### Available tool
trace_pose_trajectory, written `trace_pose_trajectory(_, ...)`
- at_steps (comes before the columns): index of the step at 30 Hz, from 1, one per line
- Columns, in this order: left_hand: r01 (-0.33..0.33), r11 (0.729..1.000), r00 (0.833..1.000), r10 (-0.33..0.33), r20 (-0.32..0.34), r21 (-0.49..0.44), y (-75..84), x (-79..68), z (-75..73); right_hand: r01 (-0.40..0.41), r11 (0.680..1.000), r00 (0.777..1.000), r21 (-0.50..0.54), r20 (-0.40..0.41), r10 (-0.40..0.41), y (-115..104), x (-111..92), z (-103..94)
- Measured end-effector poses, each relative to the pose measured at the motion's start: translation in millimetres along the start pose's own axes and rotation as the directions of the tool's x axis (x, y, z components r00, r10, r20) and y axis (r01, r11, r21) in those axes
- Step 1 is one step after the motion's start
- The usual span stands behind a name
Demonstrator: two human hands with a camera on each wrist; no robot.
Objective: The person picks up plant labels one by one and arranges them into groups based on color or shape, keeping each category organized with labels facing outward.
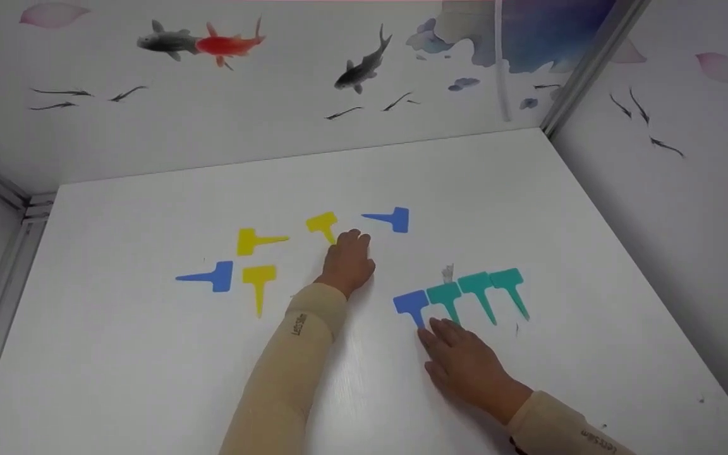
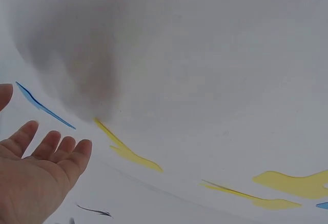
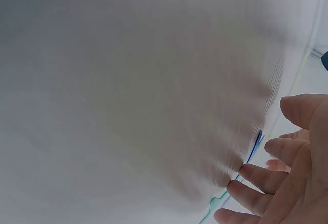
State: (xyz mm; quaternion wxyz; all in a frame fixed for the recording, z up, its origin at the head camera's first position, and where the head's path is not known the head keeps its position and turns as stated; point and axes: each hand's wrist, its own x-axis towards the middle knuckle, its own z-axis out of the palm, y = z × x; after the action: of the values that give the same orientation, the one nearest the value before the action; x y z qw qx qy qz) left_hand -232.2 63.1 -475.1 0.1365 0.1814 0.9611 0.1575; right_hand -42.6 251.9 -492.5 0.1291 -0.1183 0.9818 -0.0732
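Toward two o'clock from the nearer left hand lies a blue tag, stem aimed at nine. That hand is loose, empty.

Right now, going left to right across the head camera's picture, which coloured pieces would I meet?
Leftmost blue piece, two yellow pieces, third yellow piece, far blue piece, near blue piece, three green pieces.
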Motion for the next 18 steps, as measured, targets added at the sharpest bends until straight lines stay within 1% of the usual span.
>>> trace_pose_trajectory(4,0.014,0.999,1.0,-0.014,0.001,0.037,-1.1,4.0,0.2,0.006,1.0,1.0,0.012,0.02,-0.006,-1,-1,-0.1)
trace_pose_trajectory(10,-0.004,0.996,1.0,0.003,0.011,0.09,0.1,9.5,1.3,0.001,1.0,0.998,0.015,0.066,-0.002,-3,-3,1.7)
trace_pose_trajectory(14,0.005,0.995,1.0,-0.006,0.006,0.104,0.3,14.9,0.6,0.024,1.0,0.999,0.009,0.045,-0.024,-2,-4,2.1)
trace_pose_trajectory(18,0.005,0.995,1.0,-0.005,-0.001,0.104,1.2,19.3,-1.9,0.027,1.0,0.999,0.014,0.034,-0.028,-1,-3,0.6)
